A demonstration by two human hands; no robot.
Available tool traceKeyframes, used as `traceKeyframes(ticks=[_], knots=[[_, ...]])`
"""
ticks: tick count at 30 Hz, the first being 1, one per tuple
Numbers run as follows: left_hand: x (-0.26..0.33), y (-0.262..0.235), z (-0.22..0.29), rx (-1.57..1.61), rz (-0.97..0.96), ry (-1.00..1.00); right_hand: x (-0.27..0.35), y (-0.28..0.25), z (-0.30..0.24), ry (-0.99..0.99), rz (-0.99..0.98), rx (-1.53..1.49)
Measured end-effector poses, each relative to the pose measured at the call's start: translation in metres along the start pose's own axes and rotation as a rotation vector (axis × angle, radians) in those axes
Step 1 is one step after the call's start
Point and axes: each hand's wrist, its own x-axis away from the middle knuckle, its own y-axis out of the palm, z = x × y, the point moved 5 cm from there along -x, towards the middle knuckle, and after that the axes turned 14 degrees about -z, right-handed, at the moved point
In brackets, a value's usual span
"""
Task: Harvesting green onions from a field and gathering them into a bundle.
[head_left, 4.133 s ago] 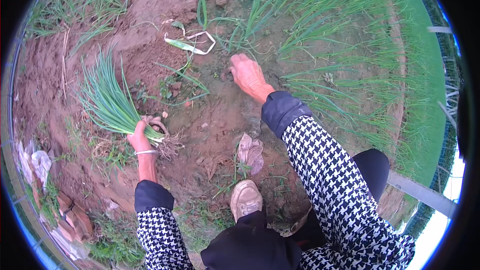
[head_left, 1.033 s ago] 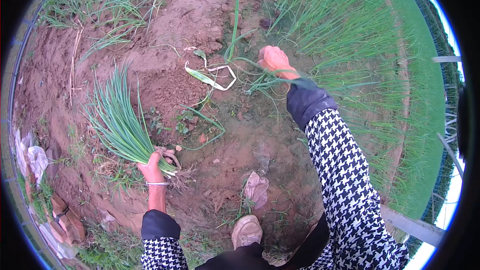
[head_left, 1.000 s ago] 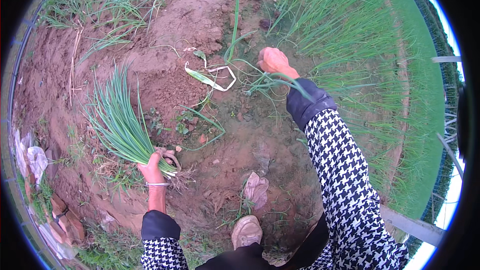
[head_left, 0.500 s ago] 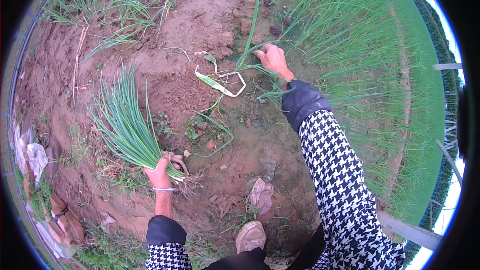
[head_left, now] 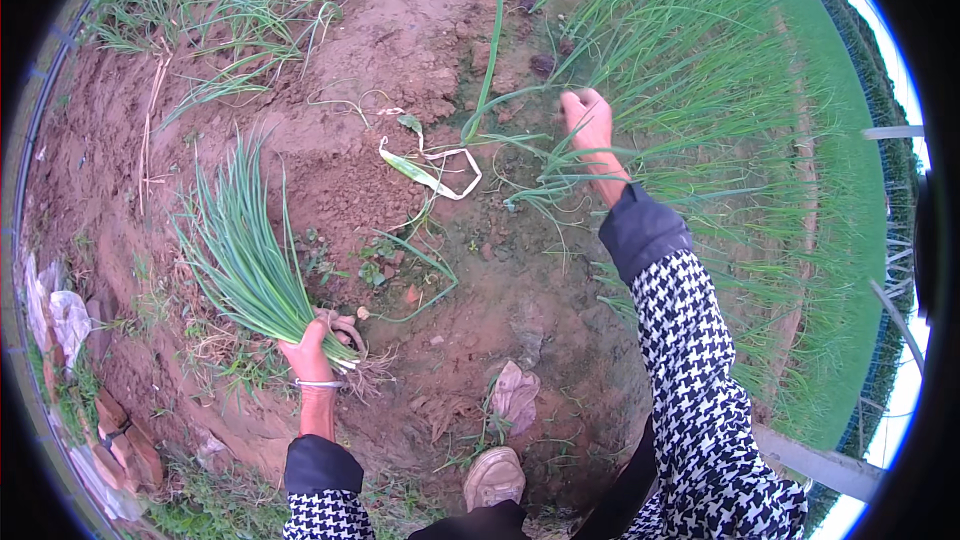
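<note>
My left hand [head_left: 312, 355] is closed round the lower end of a thick bunch of green onions [head_left: 255, 265]. The long green leaves fan out up and to the left, and pale stems with stringy roots stick out past my thumb. My right hand [head_left: 590, 125] is over the soil at the edge of the growing onions [head_left: 700, 70], fingers curled and a little blurred. What it holds, if anything, I cannot make out. Left of it, a single tall onion plant [head_left: 485, 90] rises from the ground, and a withered, folded yellow-white leaf [head_left: 430, 175] lies beside it.
Loose onion plants [head_left: 240, 10] lie at the far left. Below, my shoe [head_left: 494, 480] stands by a crumpled pinkish scrap [head_left: 516, 395]. Bricks [head_left: 130, 440] and white plastic sheeting [head_left: 70, 325] line the left side. A pale bar [head_left: 815, 460] crosses at the lower right.
My right hand has moved right, away from the tall onion plant and toward the growing onions. The left hand keeps its hold on the bunch, almost in the same place.
</note>
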Motion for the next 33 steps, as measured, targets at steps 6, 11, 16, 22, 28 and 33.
traceKeyframes(ticks=[6, 11, 16, 22, 28, 33], knots=[[0.001, -0.005, -0.001, -0.033, -0.015, 0.000, 0.001, -0.015, 0.015, 0.089, 0.088, 0.113], [-0.002, -0.001, -0.001, -0.109, 0.005, -0.008, -0.034, -0.006, 0.029, -0.236, 0.134, 0.186], [0.002, 0.000, 0.002, -0.138, 0.013, -0.047, -0.048, 0.005, 0.023, -0.209, 0.125, 0.363], [-0.003, 0.008, 0.001, -0.141, 0.000, -0.052, -0.055, -0.012, 0.056, -0.024, 0.177, -0.016], [-0.004, -0.005, -0.005, -0.154, 0.005, -0.046, 0.017, -0.029, 0.047, 0.141, 0.118, -0.800], [-0.002, 0.001, 0.003, -0.174, -0.007, -0.046, 0.079, -0.030, 0.030, 0.137, -0.039, -0.429]])
